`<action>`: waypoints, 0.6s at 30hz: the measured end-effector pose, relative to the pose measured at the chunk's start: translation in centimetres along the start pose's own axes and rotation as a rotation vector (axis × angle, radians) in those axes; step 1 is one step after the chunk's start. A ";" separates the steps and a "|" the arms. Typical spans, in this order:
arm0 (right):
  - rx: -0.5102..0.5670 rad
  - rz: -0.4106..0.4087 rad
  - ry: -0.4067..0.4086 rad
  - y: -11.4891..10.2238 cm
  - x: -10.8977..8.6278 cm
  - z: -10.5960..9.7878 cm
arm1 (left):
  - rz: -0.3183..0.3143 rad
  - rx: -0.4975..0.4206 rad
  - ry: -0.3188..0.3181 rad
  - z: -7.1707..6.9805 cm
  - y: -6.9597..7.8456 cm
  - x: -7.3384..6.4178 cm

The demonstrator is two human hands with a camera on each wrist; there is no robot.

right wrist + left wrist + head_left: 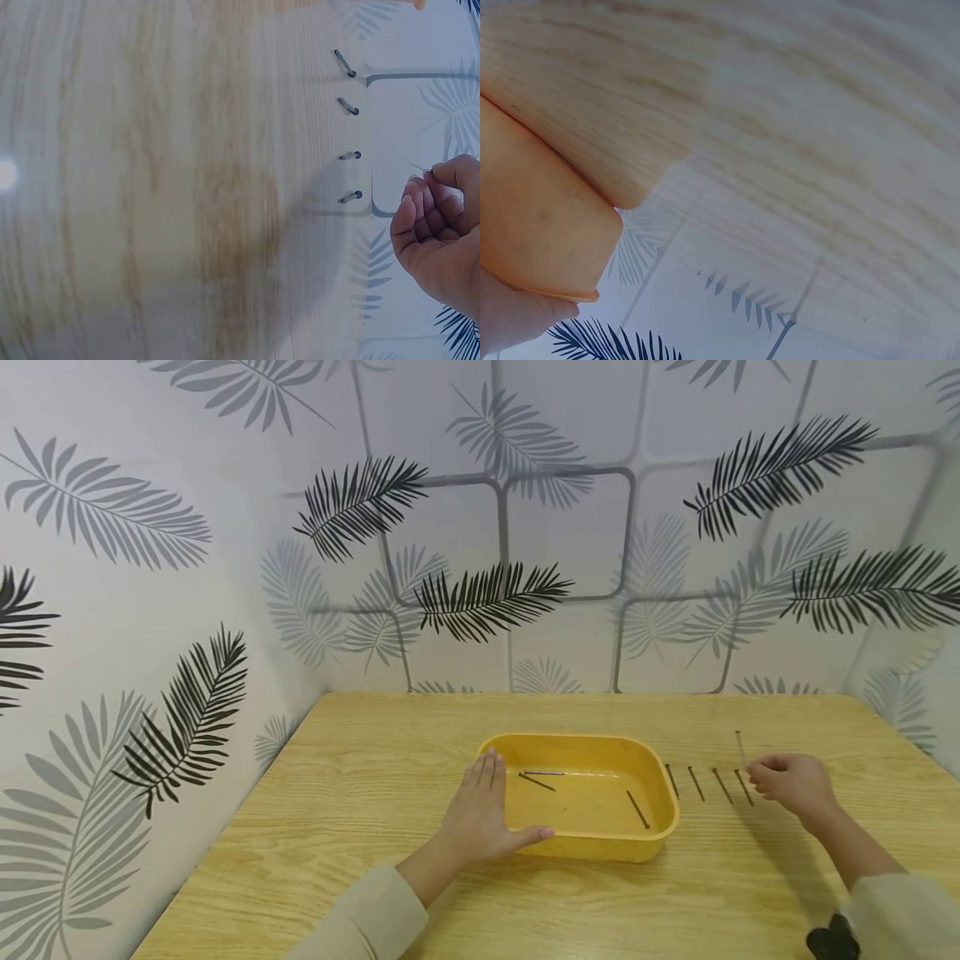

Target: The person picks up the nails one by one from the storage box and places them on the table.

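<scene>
A yellow plastic tray point(585, 810) stands on the table with three nails inside; one nail point(637, 809) lies at its right end. My left hand point(478, 814) rests on the tray's left end, fingers straight along the rim and thumb stretched out at the front edge. In the left wrist view the tray's wall point(547, 195) shows beside part of that hand. To the right of the tray, my right hand point(797, 783) pinches a thin nail point(740, 748) between thumb and fingertips, its head pointing up and away. Several nails point(722, 786) lie in a row between tray and right hand.
The wood-grain table point(360, 777) reaches back to a wall point(450, 527) papered with leaf patterns. Another papered wall runs along the left side. A small black object point(832, 937) shows by the right sleeve at the front.
</scene>
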State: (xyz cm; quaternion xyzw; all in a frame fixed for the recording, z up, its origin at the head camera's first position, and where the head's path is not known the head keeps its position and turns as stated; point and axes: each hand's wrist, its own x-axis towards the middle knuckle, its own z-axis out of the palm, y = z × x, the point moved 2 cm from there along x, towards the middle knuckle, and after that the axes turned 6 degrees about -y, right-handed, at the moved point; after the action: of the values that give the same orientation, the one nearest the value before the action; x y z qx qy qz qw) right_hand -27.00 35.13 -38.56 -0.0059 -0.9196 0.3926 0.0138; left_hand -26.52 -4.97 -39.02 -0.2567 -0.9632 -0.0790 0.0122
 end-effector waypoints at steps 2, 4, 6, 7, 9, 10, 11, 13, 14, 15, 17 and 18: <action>-0.007 -0.001 0.000 0.2 -0.1 -0.1 | 0.002 0.000 0.001 0.0 0.0 0.0; -0.014 0.001 0.000 0.4 -0.2 -0.2 | 0.003 0.002 0.000 0.0 0.0 0.0; -0.021 0.003 -0.007 0.7 -0.3 -0.4 | 0.003 0.000 -0.002 0.0 0.0 0.0; -0.026 0.005 -0.007 0.8 -0.4 -0.4 | 0.003 0.000 -0.002 0.0 0.0 0.0; -0.032 0.010 -0.010 1.1 -0.5 -0.5 | 0.003 -0.002 -0.002 0.0 0.0 0.0; -0.038 0.010 -0.013 1.1 -0.6 -0.6 | 0.004 -0.004 -0.003 0.0 0.0 0.0; -0.045 0.012 -0.013 1.3 -0.6 -0.7 | 0.003 -0.006 -0.003 0.0 0.0 -0.1; -0.052 0.017 -0.009 1.4 -0.7 -0.9 | 0.002 -0.010 -0.004 0.0 0.0 -0.1; -0.055 0.019 -0.010 1.5 -0.7 -0.9 | 0.002 -0.013 -0.006 0.1 0.0 -0.1; -0.057 0.023 -0.010 1.6 -0.8 -1.0 | 0.001 -0.014 -0.007 0.1 0.0 -0.1; -0.064 0.030 -0.012 1.9 -0.8 -1.1 | 0.000 -0.015 -0.009 0.1 0.1 -0.2; -0.075 0.034 -0.012 2.0 -0.8 -1.2 | 0.000 -0.015 -0.010 0.1 0.1 -0.2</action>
State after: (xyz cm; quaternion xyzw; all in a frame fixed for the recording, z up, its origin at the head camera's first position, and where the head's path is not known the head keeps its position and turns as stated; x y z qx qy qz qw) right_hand -26.17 37.32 -39.20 -0.0196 -0.9336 0.3579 0.0014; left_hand -26.34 -5.00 -39.10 -0.2569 -0.9627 -0.0848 0.0057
